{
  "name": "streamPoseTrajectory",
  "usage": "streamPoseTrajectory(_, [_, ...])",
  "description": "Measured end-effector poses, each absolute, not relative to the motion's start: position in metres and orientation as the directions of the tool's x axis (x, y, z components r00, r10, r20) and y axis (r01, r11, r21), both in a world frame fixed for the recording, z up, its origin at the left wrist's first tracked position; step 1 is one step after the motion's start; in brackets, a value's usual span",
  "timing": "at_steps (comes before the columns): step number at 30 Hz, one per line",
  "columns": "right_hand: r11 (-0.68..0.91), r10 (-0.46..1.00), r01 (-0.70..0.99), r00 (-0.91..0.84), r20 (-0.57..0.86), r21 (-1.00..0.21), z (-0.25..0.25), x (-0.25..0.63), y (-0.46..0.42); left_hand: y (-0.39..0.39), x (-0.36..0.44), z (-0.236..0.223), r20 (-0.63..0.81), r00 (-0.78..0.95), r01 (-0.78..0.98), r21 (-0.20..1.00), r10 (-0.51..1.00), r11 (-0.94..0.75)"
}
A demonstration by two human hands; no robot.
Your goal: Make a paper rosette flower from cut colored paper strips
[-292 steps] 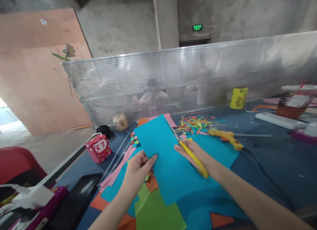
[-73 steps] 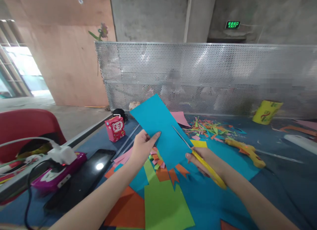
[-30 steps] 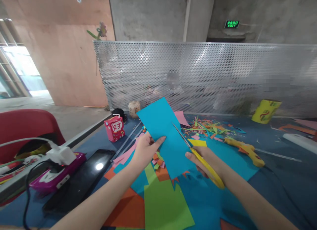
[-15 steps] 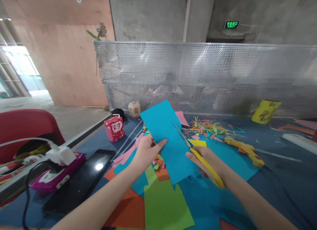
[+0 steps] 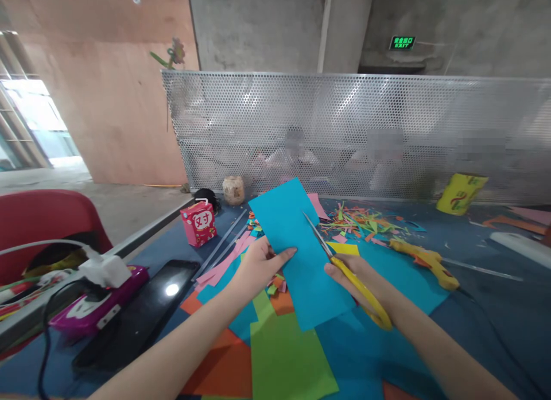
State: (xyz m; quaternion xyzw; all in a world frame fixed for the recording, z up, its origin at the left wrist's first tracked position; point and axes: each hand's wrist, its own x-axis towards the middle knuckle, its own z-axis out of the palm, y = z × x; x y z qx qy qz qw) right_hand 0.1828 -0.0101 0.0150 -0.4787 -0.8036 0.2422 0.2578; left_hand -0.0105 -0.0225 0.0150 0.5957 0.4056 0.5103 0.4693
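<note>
A blue sheet of paper [image 5: 297, 262] is pinched at its left edge by my left hand [image 5: 262, 268], thumb on top. My right hand [image 5: 357, 274] grips yellow-handled scissors [image 5: 359, 288]; their blades lie over the sheet's right edge, pointing up and away. Whether the blades are fully closed is hard to tell. Beneath the sheet are green paper [image 5: 288, 354], orange paper [image 5: 226, 365] and more blue paper [image 5: 400, 279]. Small folded paper pieces [image 5: 275, 282] show partly below my left hand.
A yellow glue gun [image 5: 426, 262] lies right of the scissors, near a heap of paper strips [image 5: 361, 221]. To the left are a black phone [image 5: 142, 314], a purple power strip [image 5: 99, 311] and a pink drink box [image 5: 200, 223]. A perforated metal screen [image 5: 322, 130] stands behind.
The blue sheet and my left hand have shifted right and towards me over the last seconds. The scissors have barely moved lately; earlier they were farther left in view, before the view turned.
</note>
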Motion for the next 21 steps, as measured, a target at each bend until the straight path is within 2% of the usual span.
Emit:
streamPoseTrajectory(7, [0.384,0.912,0.640,-0.375,0.165,-0.666,0.0175,0.1808,-0.0128,-0.0214,-0.0115,0.0144,0.224,0.161,0.042,0.971,0.961,-0.233])
streamPoseTrajectory(11, [0.360,0.923,0.631,-0.347,0.164,-0.688,0.0203,0.1796,-0.0155,-0.0210,-0.0102,0.0116,0.198,0.238,0.094,0.970,0.951,-0.225])
streamPoseTrajectory(21, [0.427,0.901,0.610,-0.352,0.255,-0.667,0.0157,0.1815,-0.0145,-0.0231,-0.0097,0.0141,0.195,0.246,0.157,0.959,0.949,-0.237])
